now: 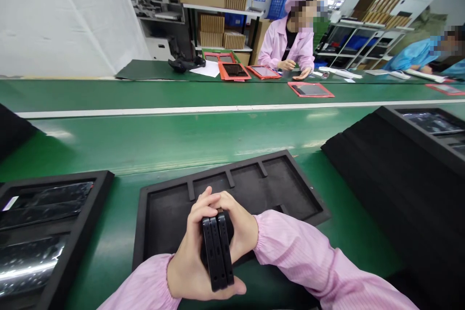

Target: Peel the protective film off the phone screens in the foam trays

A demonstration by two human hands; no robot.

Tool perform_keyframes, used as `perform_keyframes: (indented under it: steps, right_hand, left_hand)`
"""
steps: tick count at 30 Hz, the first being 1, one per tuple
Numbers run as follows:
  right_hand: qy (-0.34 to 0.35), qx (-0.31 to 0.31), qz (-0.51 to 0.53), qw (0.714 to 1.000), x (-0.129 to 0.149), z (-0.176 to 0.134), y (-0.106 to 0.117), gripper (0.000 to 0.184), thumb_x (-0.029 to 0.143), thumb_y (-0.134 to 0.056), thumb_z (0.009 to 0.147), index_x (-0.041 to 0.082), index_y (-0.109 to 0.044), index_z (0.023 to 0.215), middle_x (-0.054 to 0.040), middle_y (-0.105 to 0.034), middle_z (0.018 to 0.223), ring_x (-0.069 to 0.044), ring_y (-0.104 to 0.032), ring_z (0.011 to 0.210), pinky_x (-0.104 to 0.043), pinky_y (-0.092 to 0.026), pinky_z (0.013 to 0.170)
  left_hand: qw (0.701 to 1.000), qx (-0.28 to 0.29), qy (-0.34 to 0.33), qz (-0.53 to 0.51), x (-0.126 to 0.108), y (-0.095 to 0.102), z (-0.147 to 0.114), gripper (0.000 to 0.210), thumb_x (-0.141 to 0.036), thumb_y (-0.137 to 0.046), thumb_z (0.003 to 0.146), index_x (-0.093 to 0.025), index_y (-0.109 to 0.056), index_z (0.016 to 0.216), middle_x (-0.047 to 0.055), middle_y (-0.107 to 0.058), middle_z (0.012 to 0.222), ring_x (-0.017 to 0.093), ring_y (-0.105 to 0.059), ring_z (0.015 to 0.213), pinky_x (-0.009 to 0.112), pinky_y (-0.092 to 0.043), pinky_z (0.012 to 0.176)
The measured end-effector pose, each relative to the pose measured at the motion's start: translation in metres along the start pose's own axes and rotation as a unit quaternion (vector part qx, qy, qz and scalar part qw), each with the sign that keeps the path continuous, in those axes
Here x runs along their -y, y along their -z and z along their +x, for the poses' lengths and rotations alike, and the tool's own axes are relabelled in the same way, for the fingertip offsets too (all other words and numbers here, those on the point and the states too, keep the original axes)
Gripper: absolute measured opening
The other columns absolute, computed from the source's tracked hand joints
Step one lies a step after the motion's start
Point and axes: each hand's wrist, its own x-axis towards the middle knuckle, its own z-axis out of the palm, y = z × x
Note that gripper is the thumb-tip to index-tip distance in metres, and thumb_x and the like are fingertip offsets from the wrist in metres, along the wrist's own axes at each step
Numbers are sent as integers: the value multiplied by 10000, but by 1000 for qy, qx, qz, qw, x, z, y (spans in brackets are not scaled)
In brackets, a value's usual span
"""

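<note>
Stacked black slab-shaped devices, above the green worktop toward its near edge, grasped between the fingers of left hand and right hand. Probably stiff, moderately heavy, slick, fragile; best held by the outer faces. Black ribbed foam tray beneath; black panel-filled tray left, tall black foam stack right, crowding both sides.

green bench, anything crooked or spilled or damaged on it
The tray under the left hand and right hand looks askew: its far edge slants against the white strip. No spill shows, nor visible damage to the devices held.
</note>
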Motion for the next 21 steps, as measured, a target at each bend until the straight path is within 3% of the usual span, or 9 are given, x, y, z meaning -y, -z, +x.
perform_keyframes:
  steps: [7, 17, 21]
  right_hand:
    - [16, -13, 11, 1000, 2, 3, 2, 913, 585, -835, 603, 224, -352, 1289, -105, -558, 1155, -268, -582, 1090, -389, -438, 969]
    - [25, -27, 21, 999, -3, 2, 1, 973, 603, -850, 566, 234, -346, 1311, -104, -533, 1165, -263, -569, 1098, -395, -444, 989]
    - [29, -34, 57, 997, -6, 2, -1, 1012, 577, -867, 567, 243, -338, 1363, -109, -500, 1195, -278, -542, 1152, -423, -420, 1036]
  left_hand:
    - [999, 19, -32, 7, -1, -3, 3, 883, -457, -880, 585, -325, -423, 1329, 82, -545, 1180, 354, -548, 1181, 600, -145, 1181]
    - [1000, 13, 7, -9, -1, -2, 4, 915, -373, -930, 513, -333, -461, 1298, 90, -539, 1208, 399, -469, 1274, 612, -184, 1165]
    - [1000, 19, 10, 4, 0, 0, 5, 885, -422, -908, 549, -313, -443, 1294, 103, -525, 1221, 400, -440, 1303, 626, -204, 1155]
